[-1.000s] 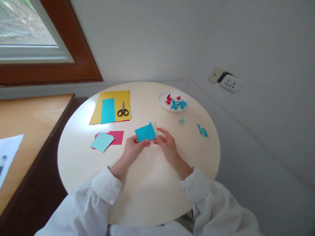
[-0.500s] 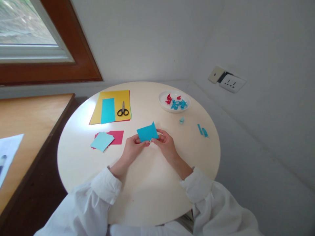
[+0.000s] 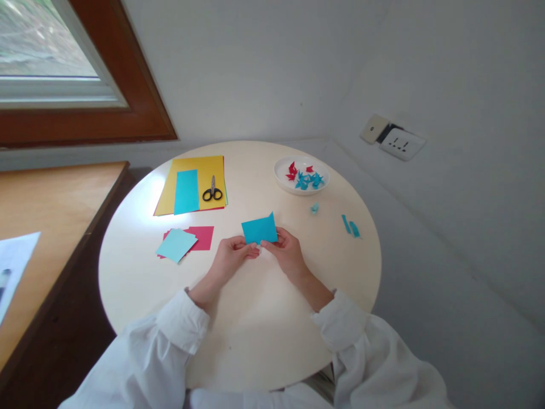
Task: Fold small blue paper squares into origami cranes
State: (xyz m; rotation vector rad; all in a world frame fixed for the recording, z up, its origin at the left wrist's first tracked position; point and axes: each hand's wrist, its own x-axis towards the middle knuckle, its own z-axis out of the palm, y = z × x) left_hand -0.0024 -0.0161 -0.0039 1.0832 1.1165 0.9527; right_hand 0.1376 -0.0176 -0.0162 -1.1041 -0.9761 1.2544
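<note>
A folded piece of blue paper [image 3: 259, 229] is held up over the middle of the round table, one small corner poking up at its top right. My left hand [image 3: 235, 253] pinches its lower edge, thumb in front. The lower right part is gripped by my right hand [image 3: 286, 250], with some fingers hidden behind the sheet. To the left lie a pale blue square of paper [image 3: 176, 245] and pink paper [image 3: 204, 237] partly beneath it.
Black-handled scissors [image 3: 212, 192] and a blue strip of paper [image 3: 186, 192] rest on yellow sheets [image 3: 213, 165]. A white plate [image 3: 281, 182] holds several red and blue folded paper shapes. Near it are a small pale blue folded piece [image 3: 314, 208] and blue scraps [image 3: 354, 229].
The blue paper has shifted slightly to the right and turned a little more level. My left fingers have slid lower along its edge.
</note>
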